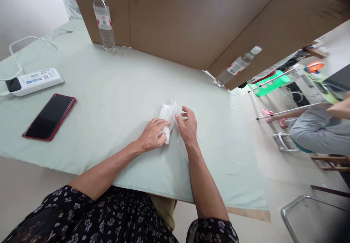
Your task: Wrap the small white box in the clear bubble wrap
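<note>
A small bundle of clear bubble wrap (168,114) lies on the pale green tablecloth (117,89) near the table's middle. My left hand (151,135) rests on the bundle's near left side, fingers curled over its lower edge and pressing it down. My right hand (187,126) sits just to the right of it, thumb touching the wrap's right edge, the other fingers loosely bent and raised. What the wrap encloses is hidden.
A red-cased phone (49,117) and a white power strip (34,81) with cable lie at the left. Two water bottles (104,16) (236,66) stand against a cardboard screen (191,16) at the back. Another person in grey (317,130) sits at the right, beside stools.
</note>
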A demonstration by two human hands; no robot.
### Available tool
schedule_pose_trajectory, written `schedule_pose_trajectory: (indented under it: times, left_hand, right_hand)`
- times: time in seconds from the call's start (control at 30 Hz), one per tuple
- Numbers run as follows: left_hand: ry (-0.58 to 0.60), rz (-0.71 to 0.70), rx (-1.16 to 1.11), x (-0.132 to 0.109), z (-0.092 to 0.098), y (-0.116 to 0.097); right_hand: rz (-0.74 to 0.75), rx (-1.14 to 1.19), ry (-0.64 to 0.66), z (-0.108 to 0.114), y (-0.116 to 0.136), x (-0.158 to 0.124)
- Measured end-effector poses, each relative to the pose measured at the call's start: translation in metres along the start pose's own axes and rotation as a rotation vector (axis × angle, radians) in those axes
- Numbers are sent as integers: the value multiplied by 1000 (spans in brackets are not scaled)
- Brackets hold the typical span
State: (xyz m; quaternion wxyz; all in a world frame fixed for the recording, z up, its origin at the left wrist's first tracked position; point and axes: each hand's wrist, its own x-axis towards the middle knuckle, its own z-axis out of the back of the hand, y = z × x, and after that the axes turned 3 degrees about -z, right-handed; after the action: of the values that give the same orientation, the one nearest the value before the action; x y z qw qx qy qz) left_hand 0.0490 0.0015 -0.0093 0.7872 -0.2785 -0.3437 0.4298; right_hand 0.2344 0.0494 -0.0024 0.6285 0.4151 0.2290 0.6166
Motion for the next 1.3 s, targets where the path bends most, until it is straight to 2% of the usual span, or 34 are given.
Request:
schedule_pose_trajectory:
  times: [0.1,0.2,0.43,0.53,0.67,0.8,0.93,1.1,1.3]
  left_hand:
    - [-7,-5,0,0,-1,1]
    - [-15,-3,-4,-1,-2,2]
    - [-5,3,-4,-1,0,-1]
    - [-53,-3,45,-3,1,-5]
    - [-117,-56,137,-5,2,-11]
    - [-107,-76,179,-6,3,-13]
    - [-96,-69,181,-6,3,-12]
    - [-155,-108,217,-6,4,-15]
    - [-159,-100,249,-6,6,-18]
  right_hand:
    - [-148,110,114,-5,-11,13]
    - [-213,166,200,-10,-15,27]
    - [-235,68,233,-21,-13,48]
    - [-240,135,202,-24,-11,49]
    - [-335,268,188,-24,-4,48]
    - [-422,381,263,-19,6,48]
    - [-418,375,348,-16,13,50]
    - [-368,436,294,-19,13,49]
    - [-343,512,265,-20,14,46]
